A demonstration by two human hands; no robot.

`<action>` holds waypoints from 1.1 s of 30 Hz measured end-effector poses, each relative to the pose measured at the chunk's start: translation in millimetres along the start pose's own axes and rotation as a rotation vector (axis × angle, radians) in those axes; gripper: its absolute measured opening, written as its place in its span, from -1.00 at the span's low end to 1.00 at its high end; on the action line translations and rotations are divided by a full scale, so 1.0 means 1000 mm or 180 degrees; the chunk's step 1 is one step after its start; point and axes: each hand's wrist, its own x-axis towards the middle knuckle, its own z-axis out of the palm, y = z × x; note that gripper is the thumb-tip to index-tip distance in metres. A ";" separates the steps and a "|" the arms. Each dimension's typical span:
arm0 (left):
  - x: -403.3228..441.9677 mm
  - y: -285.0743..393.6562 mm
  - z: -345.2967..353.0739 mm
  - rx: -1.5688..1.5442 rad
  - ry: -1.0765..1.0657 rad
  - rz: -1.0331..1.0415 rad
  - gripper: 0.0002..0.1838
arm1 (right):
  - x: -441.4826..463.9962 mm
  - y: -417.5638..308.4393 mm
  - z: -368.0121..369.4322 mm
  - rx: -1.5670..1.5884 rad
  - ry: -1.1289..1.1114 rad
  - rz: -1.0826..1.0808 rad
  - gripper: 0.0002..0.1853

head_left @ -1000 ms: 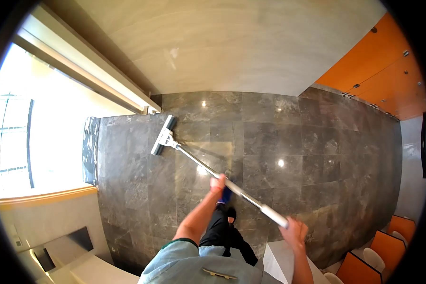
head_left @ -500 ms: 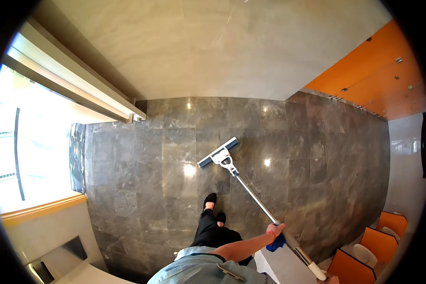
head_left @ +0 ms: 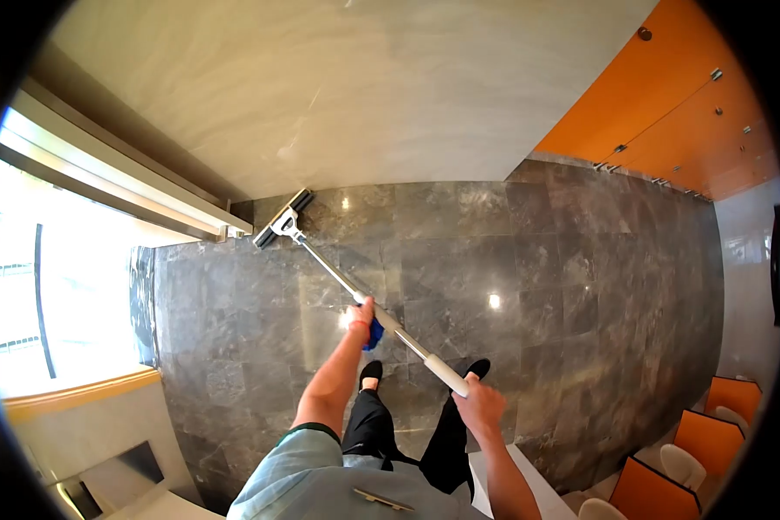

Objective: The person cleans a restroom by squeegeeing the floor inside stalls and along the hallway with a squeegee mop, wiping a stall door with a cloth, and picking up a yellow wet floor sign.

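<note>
My left hand (head_left: 361, 315) is wrapped round the middle of the metal pole of a mop (head_left: 328, 264). A blue cloth (head_left: 374, 335) hangs by that hand, which has a red band at its wrist. Lower down, my right hand (head_left: 480, 404) is closed on the light-coloured grip at the pole's end. The flat, wide mop head (head_left: 284, 218), white with dark strips, lies slanted at the far left of the floor, close to the foot of the wall. Whether it touches the wall I cannot tell.
Grey stone tiles (head_left: 546, 303) cover the floor. A beige wall (head_left: 338, 95) rises ahead, and orange cubicle panels (head_left: 667, 95) stand at the right. A bright doorway (head_left: 78, 286) opens at the left. Orange dividers (head_left: 654, 490) with white urinals are at the lower right.
The mop head has swung from mid-floor to the far left, by the wall. Both hands have moved left and forward with the pole. My feet are now wider apart.
</note>
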 end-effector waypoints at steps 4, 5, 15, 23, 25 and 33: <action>-0.013 0.043 0.023 -0.0395 -0.0465 -0.0443 -0.29 | 0.022 0.041 -0.054 -0.0127 0.0110 -0.0322 -0.72; -0.037 0.056 0.036 -0.0580 -0.0517 -0.0234 -0.29 | 0.029 0.063 -0.069 -0.0287 0.0097 -0.0409 -0.72; -0.346 0.112 0.273 -0.1051 -0.2107 -0.0667 -0.37 | -0.071 0.364 -0.246 -0.0846 -0.0063 0.0402 -0.78; -0.493 0.166 0.301 -0.1579 -0.2944 -0.1626 -0.26 | -0.099 0.445 -0.386 -0.1843 0.0739 -0.0365 -0.85; -0.493 0.157 0.294 -0.1847 -0.2851 -0.1975 -0.33 | -0.080 0.419 -0.400 -0.1677 0.0461 -0.0494 -0.86; -0.395 0.014 0.212 -0.2207 -0.1275 -0.2122 -0.24 | -0.009 0.299 -0.296 -0.1919 -0.0467 -0.1361 -0.83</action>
